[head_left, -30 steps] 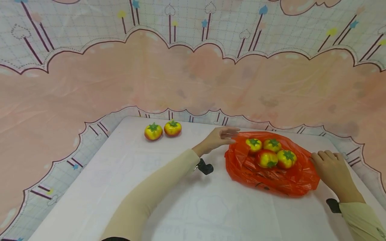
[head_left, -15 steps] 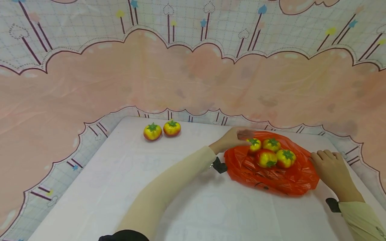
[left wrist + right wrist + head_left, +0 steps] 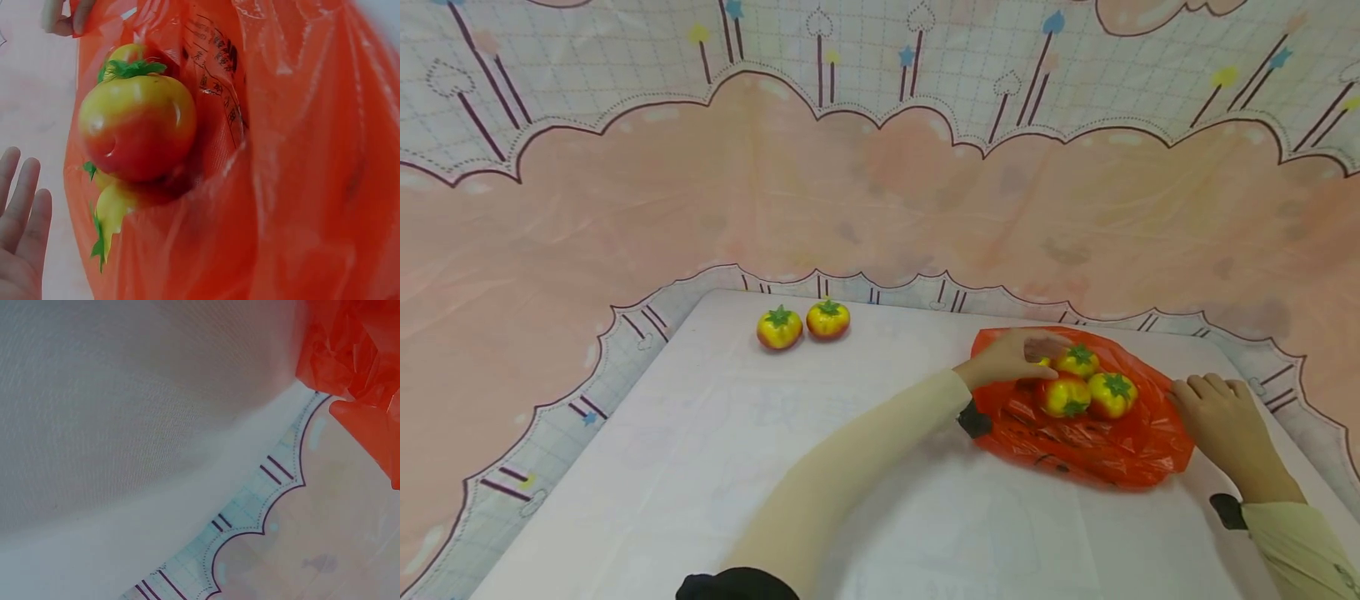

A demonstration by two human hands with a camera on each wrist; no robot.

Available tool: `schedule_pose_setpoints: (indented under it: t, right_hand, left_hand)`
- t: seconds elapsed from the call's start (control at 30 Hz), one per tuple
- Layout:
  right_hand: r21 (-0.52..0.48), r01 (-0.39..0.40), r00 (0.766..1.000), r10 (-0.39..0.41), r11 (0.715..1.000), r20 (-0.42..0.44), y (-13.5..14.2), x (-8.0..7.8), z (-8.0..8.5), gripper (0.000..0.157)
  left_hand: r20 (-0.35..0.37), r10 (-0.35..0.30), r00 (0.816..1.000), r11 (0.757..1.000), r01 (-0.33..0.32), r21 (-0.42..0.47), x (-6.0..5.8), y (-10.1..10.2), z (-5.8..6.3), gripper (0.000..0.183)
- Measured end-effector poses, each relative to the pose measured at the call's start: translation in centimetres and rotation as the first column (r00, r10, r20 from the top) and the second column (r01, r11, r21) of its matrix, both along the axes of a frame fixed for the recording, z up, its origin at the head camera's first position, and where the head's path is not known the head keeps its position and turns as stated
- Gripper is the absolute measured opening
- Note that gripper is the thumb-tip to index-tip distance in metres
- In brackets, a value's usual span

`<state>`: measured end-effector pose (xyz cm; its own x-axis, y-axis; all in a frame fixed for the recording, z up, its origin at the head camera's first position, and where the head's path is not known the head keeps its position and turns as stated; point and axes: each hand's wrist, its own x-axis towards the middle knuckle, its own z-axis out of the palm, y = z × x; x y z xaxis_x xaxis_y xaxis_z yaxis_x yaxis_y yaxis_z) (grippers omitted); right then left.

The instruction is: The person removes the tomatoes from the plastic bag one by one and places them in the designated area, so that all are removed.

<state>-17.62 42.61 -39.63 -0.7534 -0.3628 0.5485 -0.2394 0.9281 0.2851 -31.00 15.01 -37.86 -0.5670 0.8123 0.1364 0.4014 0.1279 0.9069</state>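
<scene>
A red plastic bag [image 3: 1097, 458] lies spread on the right part of the table, with several yellow-and-red toy tomatoes [image 3: 1112, 396] with green leafy tops grouped on it. Over the bag's left side reaches my left hand [image 3: 1017, 357], partly covering the leftmost tomato in the head view. Its straight fingers [image 3: 24, 215] appear beside the bag in the left wrist view, a gap away from the large tomato [image 3: 139, 128]. At the bag's right edge, my right hand [image 3: 1228, 429] grips the plastic with bent fingers.
Two more toy tomatoes [image 3: 780, 328] stand side by side at the back left of the white table [image 3: 662, 450]. Behind the table hangs a patterned cloth [image 3: 865, 200]. Black straps with small devices are on both wrists.
My left hand has moved right, from the bag's left edge to over the leftmost tomato. My right hand keeps its grip on the bag, and the two tomatoes at the left stay put.
</scene>
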Motion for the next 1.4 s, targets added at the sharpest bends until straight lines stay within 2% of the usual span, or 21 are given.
schedule_pose_setpoints:
  t: [0.23,0.4,0.57,0.67,0.73,0.8,0.83,0.93,0.97,1.0,1.1,1.13,1.17,1.2,1.4]
  right_hand:
    - [-0.009,0.016,1.0,-0.016,1.0,0.026,-0.1,0.1,0.1,0.02]
    - [-0.011,0.027,0.999,-0.027,1.0,0.036,-0.3,0.1,0.4,0.029]
    - [-0.01,0.015,0.999,-0.014,1.0,0.033,-0.2,0.1,0.3,0.007]
    - [-0.014,0.005,1.0,-0.005,1.0,0.031,-0.1,0.1,0.3,0.009]
    - [-0.015,0.003,0.999,-0.003,1.0,0.032,-0.1,0.1,0.3,0.02]
    - [-0.015,0.002,1.0,-0.002,1.0,0.03,-0.1,0.1,0.3,0.009]
    - [-0.016,0.002,1.0,-0.001,1.0,0.029,-0.1,0.1,0.3,0.012]
    - [-0.019,-0.005,1.0,0.005,1.0,0.022,0.0,0.1,0.4,0.056]
    - [-0.02,-0.005,1.0,0.005,1.0,0.024,-0.1,0.1,0.4,0.055]
    - [-0.021,-0.003,1.0,0.004,1.0,0.027,-0.1,0.1,0.4,0.048]
    - [-0.023,0.009,0.999,-0.008,1.0,0.043,-0.1,0.1,0.5,0.01]
    - [-0.023,0.017,0.998,-0.016,1.0,0.053,-0.1,0.1,0.5,0.016]
    - [-0.021,0.026,0.998,-0.024,0.999,0.062,-0.1,0.2,0.5,0.029]
    - [-0.02,0.031,0.997,-0.03,0.999,0.066,-0.1,0.2,0.5,0.03]
    - [-0.015,0.03,0.997,-0.029,0.999,0.066,0.0,0.2,0.5,0.025]
  left_hand:
    - [-0.074,-0.046,0.996,0.999,0.047,0.004,0.0,1.3,-0.5,0.048]
    - [-0.04,-0.06,0.997,0.998,0.06,-0.007,0.1,2.0,-0.9,0.049]
    - [-0.033,-0.037,0.999,0.995,0.034,-0.092,0.5,2.1,-1.1,0.048]
    - [-0.069,-0.037,0.997,0.993,0.029,-0.118,0.6,2.2,-1.2,0.048]
    - [-0.102,-0.04,0.994,0.99,0.026,-0.137,0.6,2.2,-1.2,0.047]
    - [-0.142,-0.042,0.989,0.986,0.018,-0.165,0.7,2.2,-1.2,0.046]
    - [-0.162,-0.045,0.986,0.983,0.014,-0.183,0.8,2.2,-1.2,0.046]
    - [-0.208,-0.047,0.977,0.973,-0.002,-0.23,0.9,2.3,-1.4,0.044]
    - [-0.219,-0.046,0.975,0.97,-0.008,-0.242,0.9,2.4,-1.5,0.044]
    - [-0.23,-0.046,0.972,0.967,-0.013,-0.253,0.9,2.4,-1.6,0.044]
    - [-0.248,-0.041,0.968,0.962,-0.028,-0.272,1.0,2.6,-1.8,0.043]
    - [-0.254,-0.041,0.966,0.961,-0.032,-0.275,1.0,2.7,-1.9,0.043]
    - [-0.266,-0.042,0.963,0.959,-0.035,-0.28,1.0,2.7,-1.9,0.042]
    - [-0.274,-0.044,0.961,0.958,-0.037,-0.283,1.0,2.7,-1.9,0.041]
    - [-0.311,-0.059,0.949,0.954,-0.039,-0.299,1.0,2.6,-2.0,0.038]
